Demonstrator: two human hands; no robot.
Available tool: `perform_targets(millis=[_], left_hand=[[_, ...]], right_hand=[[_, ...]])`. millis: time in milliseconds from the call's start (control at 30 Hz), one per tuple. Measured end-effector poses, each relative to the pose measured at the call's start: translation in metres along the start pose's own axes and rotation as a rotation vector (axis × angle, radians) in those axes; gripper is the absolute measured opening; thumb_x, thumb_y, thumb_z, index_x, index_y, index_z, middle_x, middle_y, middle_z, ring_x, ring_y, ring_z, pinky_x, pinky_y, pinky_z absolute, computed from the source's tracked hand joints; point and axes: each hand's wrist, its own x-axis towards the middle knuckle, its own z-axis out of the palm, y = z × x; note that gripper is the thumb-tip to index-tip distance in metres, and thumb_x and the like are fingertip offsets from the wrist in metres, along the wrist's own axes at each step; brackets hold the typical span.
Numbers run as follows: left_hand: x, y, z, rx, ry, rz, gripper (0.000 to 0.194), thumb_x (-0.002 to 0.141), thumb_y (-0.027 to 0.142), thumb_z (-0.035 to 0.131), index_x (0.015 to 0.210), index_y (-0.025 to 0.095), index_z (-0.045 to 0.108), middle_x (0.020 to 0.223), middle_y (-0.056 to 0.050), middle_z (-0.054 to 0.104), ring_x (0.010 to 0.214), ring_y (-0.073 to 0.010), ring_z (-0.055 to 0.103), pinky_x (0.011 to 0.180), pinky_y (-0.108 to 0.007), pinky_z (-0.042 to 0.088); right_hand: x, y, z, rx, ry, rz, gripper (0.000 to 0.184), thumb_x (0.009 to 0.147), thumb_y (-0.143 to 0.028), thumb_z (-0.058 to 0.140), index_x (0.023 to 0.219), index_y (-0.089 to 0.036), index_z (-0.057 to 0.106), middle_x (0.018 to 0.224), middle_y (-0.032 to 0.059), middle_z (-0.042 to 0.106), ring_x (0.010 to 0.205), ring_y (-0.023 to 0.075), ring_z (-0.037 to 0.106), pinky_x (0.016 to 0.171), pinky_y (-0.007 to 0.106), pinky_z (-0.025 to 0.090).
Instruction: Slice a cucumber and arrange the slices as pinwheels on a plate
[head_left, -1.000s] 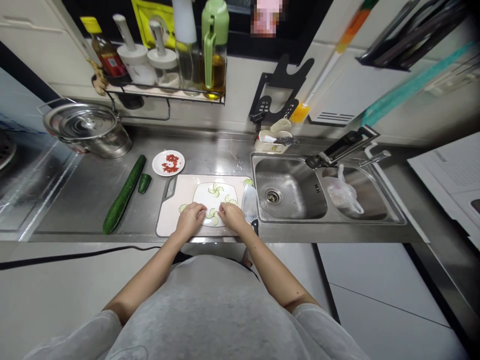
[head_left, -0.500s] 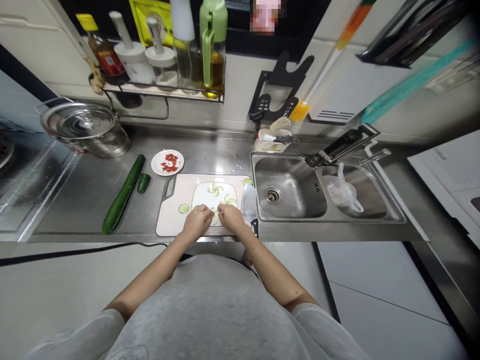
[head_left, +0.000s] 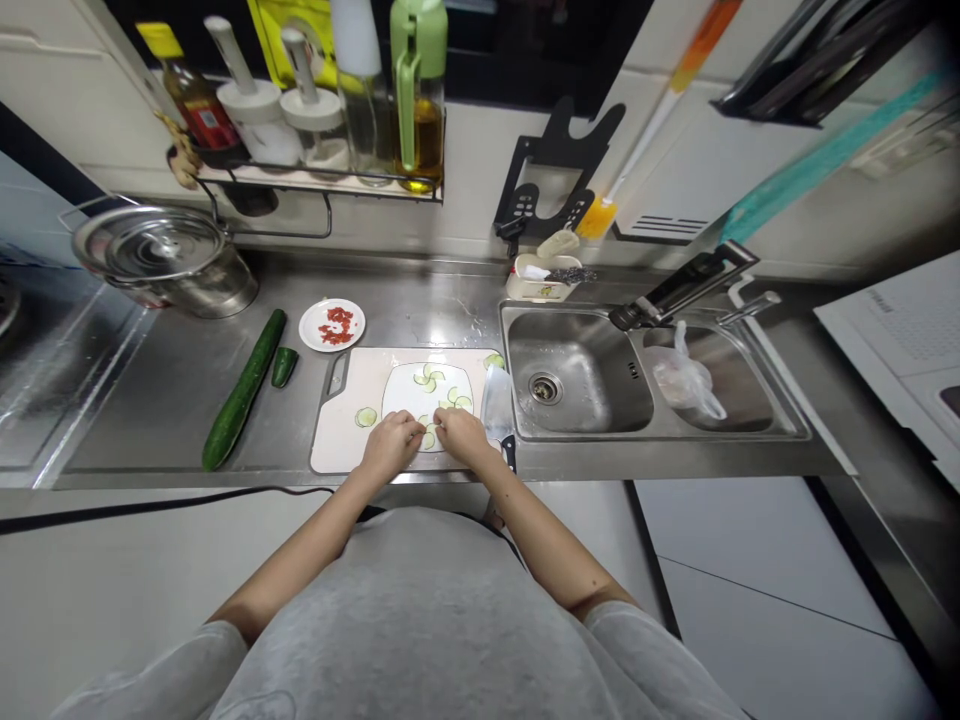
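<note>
Cucumber slices (head_left: 429, 377) on square plate (head_left: 401, 391)

2 curled clusters are laid out, and a 3rd, perhaps incomplete, sits between the left hand (head_left: 391, 445) and right hand (head_left: 461, 437), partly hidden. Each hand's fingertips are bunched together; I cannot tell whether either pinches a slice. More slices (head_left: 366, 417) lie off the plate on the cutting board (head_left: 337, 450), and red bits (head_left: 337, 325) sit on the round plate (head_left: 306, 326).
</note>
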Motion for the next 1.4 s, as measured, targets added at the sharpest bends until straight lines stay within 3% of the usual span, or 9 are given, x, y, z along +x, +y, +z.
perform_targets(millis=[267,567,1033,1167,1400], left_hand=[[0.005,-0.014,-0.005,-0.020,0.058,-0.024,0.026,0.088,0.022,0.049,0.099,0.025,0.072,0.098,-0.007,0.065,0.094,-0.0233,0.053,0.087,-0.037,0.043],[0.008,-0.017,-0.006,0.040,0.041,0.019,0.022,0.087,0.031,0.057,0.100,0.027,0.074,0.114,-0.008,0.063,0.112,-0.0281,0.047,0.092,-0.044,0.036],[0.003,-0.013,-0.006,0.017,0.099,0.011,0.020,0.086,0.031,0.057,0.096,0.028,0.074,0.111,-0.008,0.063,0.109,-0.0261,0.049,0.092,-0.043,0.034],[0.001,-0.019,-0.013,-0.043,0.207,-0.103,0.021,0.087,0.033,0.057,0.098,0.028,0.073,0.108,-0.007,0.064,0.107,-0.0252,0.052,0.095,-0.043,0.034],[-0.008,-0.054,-0.038,-0.124,0.545,-0.408,0.026,0.085,0.037,0.054,0.102,0.025,0.071,0.110,-0.006,0.064,0.104,-0.0254,0.056,0.096,-0.042,0.039]], right_hand=[[-0.013,0.001,0.004,0.042,0.071,-0.003,0.024,0.096,-0.023,0.039,0.103,-0.022,0.062,0.103,0.0067,0.065,0.095,0.0192,0.054,0.072,0.027,0.036],[-0.027,-0.007,0.018,0.014,0.015,-0.032,0.026,0.097,-0.028,0.041,0.107,-0.023,0.064,0.101,0.0075,0.063,0.096,0.0191,0.053,0.073,0.026,0.036],[-0.029,-0.008,0.023,0.030,0.052,-0.021,0.025,0.096,-0.028,0.042,0.100,-0.022,0.066,0.097,0.0075,0.064,0.093,0.0187,0.054,0.072,0.026,0.035],[-0.030,0.000,0.017,0.106,0.126,0.016,0.024,0.096,-0.029,0.044,0.106,-0.022,0.065,0.098,0.0063,0.065,0.092,0.0175,0.055,0.075,0.025,0.036],[-0.031,0.032,0.000,0.286,0.332,0.132,0.027,0.094,-0.028,0.042,0.103,-0.020,0.067,0.096,0.0058,0.069,0.086,0.0170,0.060,0.076,0.024,0.039]])
